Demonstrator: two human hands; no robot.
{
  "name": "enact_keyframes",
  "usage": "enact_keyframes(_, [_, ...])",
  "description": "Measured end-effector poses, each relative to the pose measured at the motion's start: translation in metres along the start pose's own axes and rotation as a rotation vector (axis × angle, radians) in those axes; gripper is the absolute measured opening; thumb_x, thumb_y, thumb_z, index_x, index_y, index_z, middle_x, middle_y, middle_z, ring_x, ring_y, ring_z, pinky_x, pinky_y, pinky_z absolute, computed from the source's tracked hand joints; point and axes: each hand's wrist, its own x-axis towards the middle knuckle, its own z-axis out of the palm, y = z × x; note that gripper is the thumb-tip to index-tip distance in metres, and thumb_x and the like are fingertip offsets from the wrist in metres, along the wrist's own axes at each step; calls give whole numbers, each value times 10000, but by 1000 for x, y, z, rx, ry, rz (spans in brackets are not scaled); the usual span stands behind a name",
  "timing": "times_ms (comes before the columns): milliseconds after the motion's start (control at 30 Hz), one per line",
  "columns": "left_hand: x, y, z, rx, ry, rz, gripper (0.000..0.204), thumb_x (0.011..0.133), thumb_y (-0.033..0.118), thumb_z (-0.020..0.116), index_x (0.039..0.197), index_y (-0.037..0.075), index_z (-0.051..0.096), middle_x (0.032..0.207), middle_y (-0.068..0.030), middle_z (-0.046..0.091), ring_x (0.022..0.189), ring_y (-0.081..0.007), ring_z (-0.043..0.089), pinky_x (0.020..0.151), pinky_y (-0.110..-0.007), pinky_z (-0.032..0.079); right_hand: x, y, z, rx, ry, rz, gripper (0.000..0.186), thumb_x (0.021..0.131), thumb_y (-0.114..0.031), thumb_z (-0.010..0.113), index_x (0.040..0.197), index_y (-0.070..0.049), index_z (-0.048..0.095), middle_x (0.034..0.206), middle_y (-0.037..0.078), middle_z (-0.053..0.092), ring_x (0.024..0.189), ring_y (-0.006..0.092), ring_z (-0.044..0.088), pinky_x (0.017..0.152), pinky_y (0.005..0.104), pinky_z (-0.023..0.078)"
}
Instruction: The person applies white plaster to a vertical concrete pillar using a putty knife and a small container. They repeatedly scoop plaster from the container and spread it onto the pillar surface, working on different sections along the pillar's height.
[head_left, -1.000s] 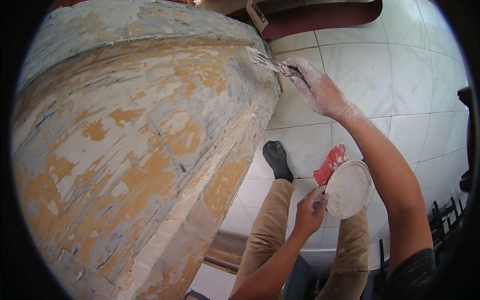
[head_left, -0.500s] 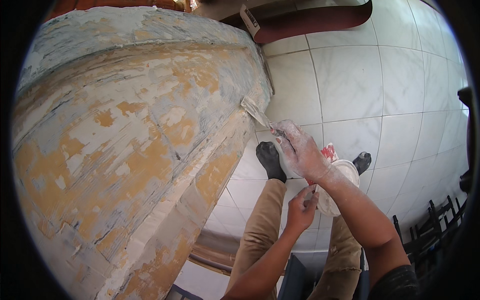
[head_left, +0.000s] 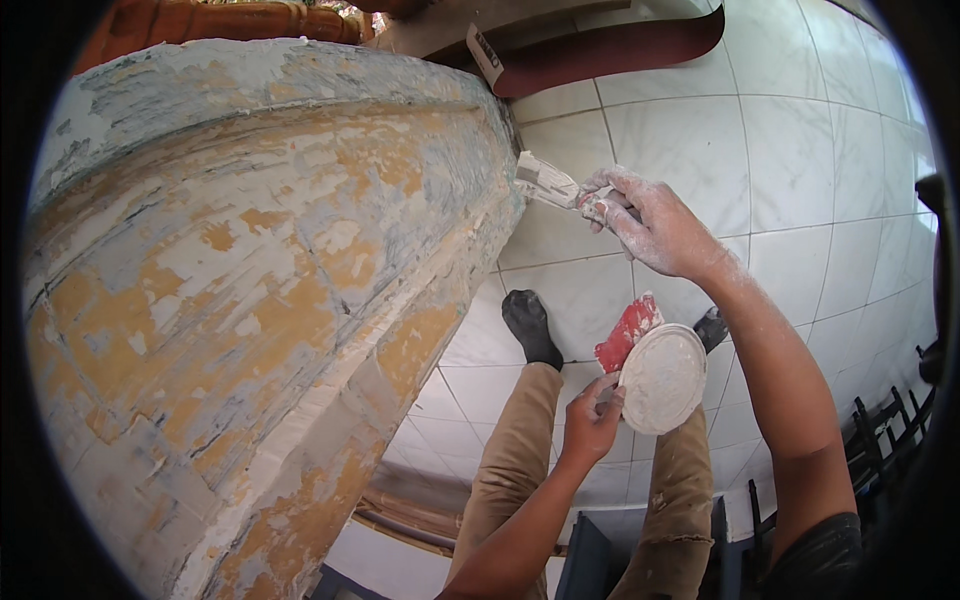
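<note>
My right hand (head_left: 650, 220), dusted white, is closed round the handle of a putty knife (head_left: 548, 182). The knife's broad blade is smeared with white putty, and its tip is at the right-hand edge of a large curved panel (head_left: 200, 310); I cannot tell whether it touches. That panel is patchy with white and grey filler over yellowish-tan. Lower down, my left hand (head_left: 592, 420) grips the rim of a round white lid (head_left: 663, 380) coated with putty. A red, putty-smeared flat piece (head_left: 628, 332) sticks out past the lid, close to the left fingers; how it is held is hidden.
White tiled floor (head_left: 690, 150) spreads under my dark-socked feet. A curved dark-red strip (head_left: 620, 55) lies at the top, near an orange-brown turned wooden piece (head_left: 200, 22). Black metal frames (head_left: 885, 440) stand at the right. Blue-grey furniture (head_left: 585, 560) is below, between my legs.
My right hand has moved up and right with the putty knife, away from the lid and off the panel's lower edge. The lid and red piece are now uncovered; my left hand shifted slightly.
</note>
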Motion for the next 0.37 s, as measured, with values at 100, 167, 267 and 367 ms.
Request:
enact_keyframes(100, [1, 1, 0, -1, 3, 12, 368, 1060, 184, 706, 1342, -51, 683, 1033, -107, 752, 693, -56, 636, 663, -262, 541, 18, -17, 0, -49, 20, -126, 238, 1031, -70, 558, 1229, -4, 674, 957, 222, 755, 911, 390, 734, 871, 443, 558])
enact_keyframes(167, [-1, 5, 1, -17, 4, -27, 368, 1061, 180, 703, 1345, -53, 680, 1055, -119, 755, 711, -63, 652, 675, -266, 551, 16, -25, 4, -78, 21, -178, 228, 1019, -71, 578, 1208, -4, 687, 982, 223, 756, 926, 412, 725, 877, 453, 557])
enact_keyframes(267, [-2, 7, 2, -53, 9, -16, 376, 1059, 181, 706, 1351, -55, 675, 1089, -137, 757, 771, -85, 695, 716, -273, 579, 5, -35, 10, -52, 18, -218, 221, 1008, -84, 610, 1196, -5, 697, 1019, 227, 756, 956, 438, 714, 890, 467, 556])
enact_keyframes(367, [-1, 1, 2, -119, -3, -70, 397, 1055, 191, 719, 1368, -48, 671, 1126, -154, 762, 876, -123, 739, 778, -277, 603, 0, -43, 14, -158, 33, -278, 250, 998, -116, 668, 1223, -12, 702, 1066, 239, 760, 1000, 442, 724, 925, 485, 557])
